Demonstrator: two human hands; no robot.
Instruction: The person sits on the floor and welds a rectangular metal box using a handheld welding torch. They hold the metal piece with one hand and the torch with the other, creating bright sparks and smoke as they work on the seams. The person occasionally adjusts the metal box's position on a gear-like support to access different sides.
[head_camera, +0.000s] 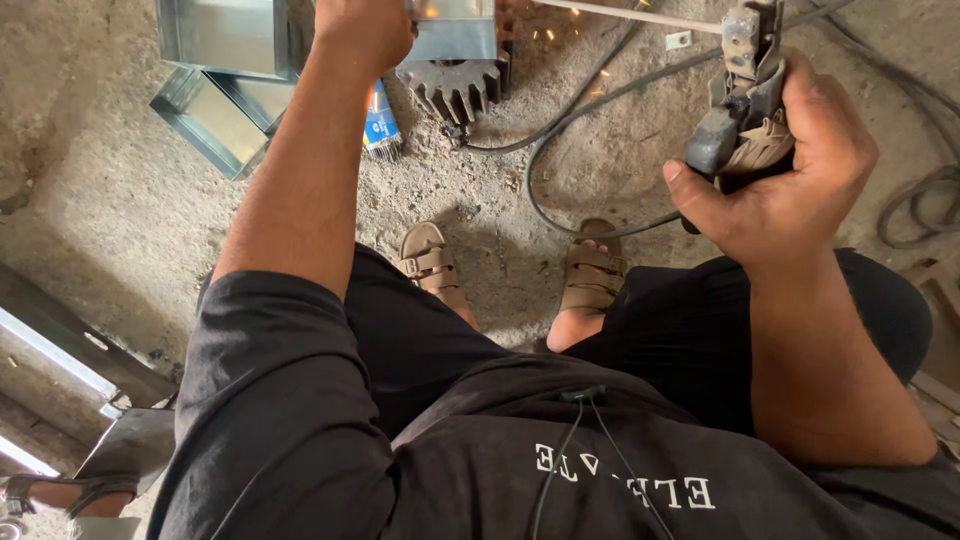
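Left arm: bare forearm stretched forward and away from the body, black sleeve at the elbow.
Left hand (362, 30): knuckles up at the frame's top edge, fingers curled downward, grip hidden.
Right arm: bent, forearm raised.
Right hand (790, 170): fist closed tight, thumb (700, 195) pressed across the front.

The left hand (358, 28) and the metal box (452, 25) it rests on are cut off by the top edge, the electrode holder (742, 95) hides the right hand's (790, 170) palm, and a sandalled foot (60, 493) leaves bottom-left.
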